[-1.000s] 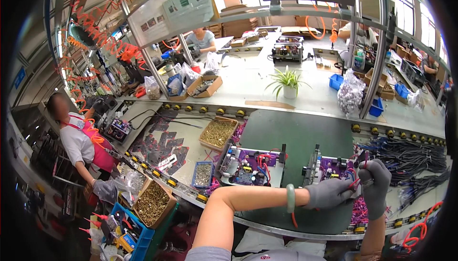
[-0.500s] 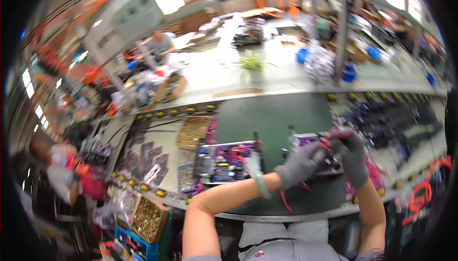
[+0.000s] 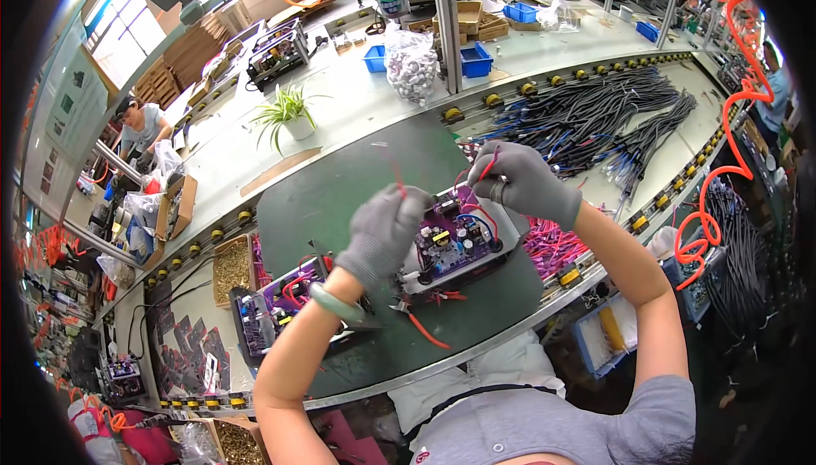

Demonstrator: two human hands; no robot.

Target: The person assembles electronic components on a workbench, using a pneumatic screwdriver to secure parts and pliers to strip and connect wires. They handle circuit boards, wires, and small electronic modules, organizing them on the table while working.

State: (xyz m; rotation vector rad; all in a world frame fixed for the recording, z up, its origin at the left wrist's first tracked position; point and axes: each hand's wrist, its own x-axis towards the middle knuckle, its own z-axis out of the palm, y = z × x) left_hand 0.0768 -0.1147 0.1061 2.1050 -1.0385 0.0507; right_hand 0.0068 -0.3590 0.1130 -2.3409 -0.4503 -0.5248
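My left hand (image 3: 387, 231), in a grey knit glove, is closed in a pinch on a thin red wire (image 3: 399, 178) that sticks up past the fingers. My gloved right hand (image 3: 527, 184) pinches another stretch of red wire (image 3: 490, 166); I cannot tell whether the two are one wire. Between and below both hands sits an open metal unit with a purple circuit board (image 3: 442, 244), carrying capacitors and a yellow-wrapped transformer. Red-handled cutters (image 3: 427, 331) lie on the green mat in front of it. A second unit with a purple board (image 3: 276, 303) stands left, partly behind my left forearm.
A green mat (image 3: 327, 184) lies under the units. Bundled black cables (image 3: 586, 116) and pink-red wires (image 3: 561, 248) lie to the right. At left are a box of brass-coloured parts (image 3: 232, 269) and dark flat pieces (image 3: 191, 346). A coiled orange hose (image 3: 705, 210) hangs at right.
The view has swung to the right and become sharper. My hands, close together before, have moved apart, with the left one now left of the unit's board and the right at its far right corner.
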